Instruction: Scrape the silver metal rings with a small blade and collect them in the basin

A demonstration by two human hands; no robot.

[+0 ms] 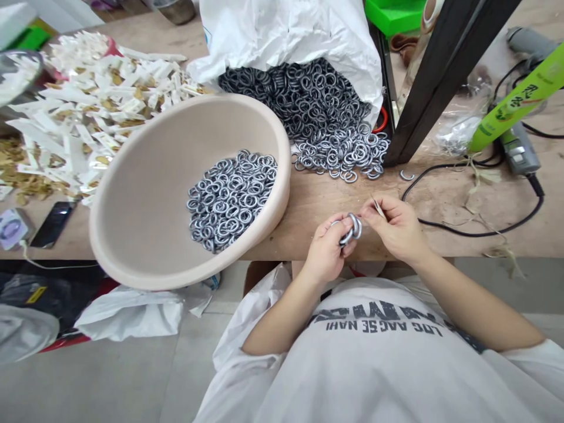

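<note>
**Two hands at the table edge, closed on a cluster of rings**

Nearest the camera, a white shirt point(374, 364) with dark lettering fills the lower frame, and both bare forearms reach up from it. To the left, on the floor below the table, lies a crumpled white plastic bag point(127, 311).

The left hand point(326, 249) is closed, its fingers and thumb gripping a small cluster of grey metal rings point(351, 229) just above the near edge of the wooden table point(317, 217). The right hand point(399, 229) sits just beside it. Its thumb and forefinger pinch a thin pale strip point(378, 205) that sticks up from them, and its other fingers are curled. Whether it also touches the cluster cannot be told.

Left of the hands, a large beige bowl point(145, 194) overhangs the table edge, tilted, with a heap of the same grey rings point(231, 200) gathered on its right side. A dark phone point(53, 223) lies flat near the bowl's left rim. A black cable point(484, 232) loops across the table to the right of the hands.

Further back, a single ring point(406, 175) lies apart from a loose pile of bright rings point(339, 153). That pile merges into darker rings point(299, 97) spilling from the open mouth of a white sack point(291, 29). A black post point(436, 76) rises at a slant just right of the pile, and a green tool point(515, 100) lies beyond it. At far left, white tags point(101, 100) cover the table.
</note>
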